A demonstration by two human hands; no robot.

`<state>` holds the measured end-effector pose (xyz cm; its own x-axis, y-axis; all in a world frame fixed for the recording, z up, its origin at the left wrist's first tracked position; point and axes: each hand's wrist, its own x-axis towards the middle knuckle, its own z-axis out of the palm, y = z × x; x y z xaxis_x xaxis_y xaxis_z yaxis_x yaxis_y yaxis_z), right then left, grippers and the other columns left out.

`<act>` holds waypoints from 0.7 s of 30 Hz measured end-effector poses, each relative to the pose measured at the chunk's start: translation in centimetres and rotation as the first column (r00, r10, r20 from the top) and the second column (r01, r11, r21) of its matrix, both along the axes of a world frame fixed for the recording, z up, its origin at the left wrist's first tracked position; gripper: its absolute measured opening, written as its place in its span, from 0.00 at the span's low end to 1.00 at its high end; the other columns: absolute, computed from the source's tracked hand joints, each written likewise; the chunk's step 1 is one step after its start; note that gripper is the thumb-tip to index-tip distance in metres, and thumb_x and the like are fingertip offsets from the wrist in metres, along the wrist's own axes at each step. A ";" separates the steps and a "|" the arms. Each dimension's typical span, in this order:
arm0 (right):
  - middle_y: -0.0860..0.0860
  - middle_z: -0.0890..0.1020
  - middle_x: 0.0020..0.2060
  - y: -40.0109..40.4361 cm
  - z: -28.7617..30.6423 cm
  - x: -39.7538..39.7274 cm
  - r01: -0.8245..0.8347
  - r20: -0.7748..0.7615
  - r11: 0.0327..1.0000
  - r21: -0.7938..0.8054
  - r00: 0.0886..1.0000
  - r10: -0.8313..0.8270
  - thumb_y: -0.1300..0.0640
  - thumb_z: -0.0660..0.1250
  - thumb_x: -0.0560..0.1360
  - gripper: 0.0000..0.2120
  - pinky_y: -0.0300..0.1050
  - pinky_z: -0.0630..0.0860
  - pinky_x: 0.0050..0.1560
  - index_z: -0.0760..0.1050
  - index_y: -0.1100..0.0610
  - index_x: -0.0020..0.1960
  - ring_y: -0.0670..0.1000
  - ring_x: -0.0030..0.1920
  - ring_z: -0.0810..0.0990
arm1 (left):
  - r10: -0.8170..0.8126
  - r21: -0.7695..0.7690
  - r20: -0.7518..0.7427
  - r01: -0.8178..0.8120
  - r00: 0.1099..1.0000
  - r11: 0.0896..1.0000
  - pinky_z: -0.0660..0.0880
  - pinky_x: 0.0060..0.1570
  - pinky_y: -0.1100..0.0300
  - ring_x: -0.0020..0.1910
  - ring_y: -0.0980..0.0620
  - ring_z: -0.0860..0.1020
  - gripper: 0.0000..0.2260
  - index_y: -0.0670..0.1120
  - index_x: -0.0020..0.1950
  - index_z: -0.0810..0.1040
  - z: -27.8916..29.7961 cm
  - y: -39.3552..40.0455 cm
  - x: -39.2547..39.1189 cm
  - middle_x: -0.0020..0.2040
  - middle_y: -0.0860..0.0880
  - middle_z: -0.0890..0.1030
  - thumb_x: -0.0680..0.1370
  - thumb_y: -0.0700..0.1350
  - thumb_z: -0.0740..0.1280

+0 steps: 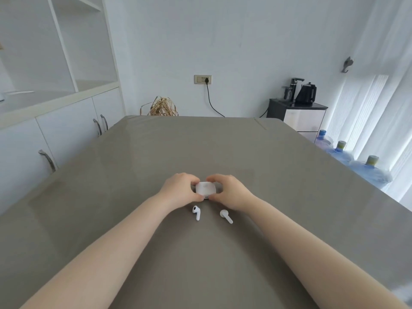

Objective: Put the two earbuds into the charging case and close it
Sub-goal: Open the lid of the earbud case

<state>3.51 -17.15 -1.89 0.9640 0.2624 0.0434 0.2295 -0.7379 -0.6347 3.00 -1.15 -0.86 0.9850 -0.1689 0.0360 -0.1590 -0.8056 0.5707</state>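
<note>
Glossy grey-brown surface in white room, left hand and right hand both gripping white charging case, two earbuds lying just nearer, no legible writing

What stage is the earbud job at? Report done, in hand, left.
Done: nothing visible yet; both earbuds lie loose on the table.
In hand: the left hand and right hand both grip the charging case.
Left: seat the left earbud and right earbud, then close it.
</note>
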 end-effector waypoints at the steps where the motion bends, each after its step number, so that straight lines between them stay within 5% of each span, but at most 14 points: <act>1: 0.52 0.77 0.61 0.0 0.0 0.1 0.006 0.000 1.000 -0.006 1.000 -0.006 0.57 0.66 0.70 0.23 0.43 0.70 0.56 0.70 0.52 0.65 0.52 0.63 0.71 | 0.013 -0.003 0.004 -0.013 1.000 1.000 0.73 0.55 0.50 0.57 0.47 0.76 0.13 0.48 0.50 0.80 0.0 0.0 0.0 0.54 0.49 0.82 0.66 0.46 0.72; 9: 0.47 0.77 0.60 -0.6 0.7 -0.2 -0.002 0.014 0.984 0.178 1.000 -0.001 0.58 0.71 0.68 0.22 0.40 0.68 0.60 0.73 0.53 0.62 0.48 0.63 0.73 | -0.001 -0.226 0.002 0.001 1.000 0.974 0.72 0.59 0.56 0.57 0.53 0.77 0.18 0.46 0.55 0.78 0.5 0.6 -0.4 0.53 0.52 0.81 0.67 0.43 0.73; 14: 0.47 0.82 0.45 -1.0 1.6 -0.8 -0.031 -0.057 0.868 0.496 0.996 0.068 0.64 0.72 0.68 0.12 0.35 0.77 0.51 0.76 0.51 0.46 0.47 0.47 0.82 | 0.021 -0.550 -0.062 -0.052 0.998 0.833 0.71 0.56 0.60 0.53 0.51 0.79 0.20 0.44 0.58 0.77 1.5 0.7 -1.1 0.53 0.48 0.81 0.68 0.37 0.73; 21: 0.54 0.83 0.43 -1.0 2.2 -0.6 0.059 -0.149 0.749 0.660 0.987 0.054 0.58 0.70 0.71 0.09 0.46 0.79 0.56 0.79 0.62 0.49 0.52 0.45 0.83 | -0.030 -0.631 -0.054 -0.011 0.998 0.776 0.74 0.55 0.60 0.51 0.53 0.81 0.23 0.45 0.60 0.75 1.3 1.3 -1.9 0.53 0.49 0.82 0.67 0.35 0.73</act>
<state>2.89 -18.19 0.27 0.9736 0.2198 0.0619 0.0901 -0.1205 -0.9886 1.08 0.12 0.41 0.9871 -0.1379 0.0813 -0.1154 -0.2607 0.9585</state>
